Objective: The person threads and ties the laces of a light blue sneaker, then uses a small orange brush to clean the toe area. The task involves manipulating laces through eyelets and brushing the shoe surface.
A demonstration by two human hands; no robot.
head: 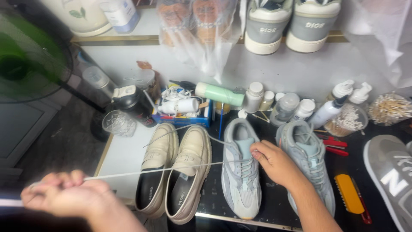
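Two hands: both worked one long white shoelace (171, 171).
Left hand (64, 193): grip pinched together on the lace's far end, pulled taut out past the desk (124, 159) edge.
Right hand (274, 161): grip pinching the lace at the eyelets of a grey-and-pale-blue knit sneaker (240, 172).
Lace: stretched across a pair of cream leather loafers (176, 172).
Nearby: matching grey sneaker (311, 159), orange brush (349, 194).

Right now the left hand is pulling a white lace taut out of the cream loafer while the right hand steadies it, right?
Not the loafer. The head view shows the lace running from the left hand across the cream loafers to the grey sneaker, which the right hand steadies.
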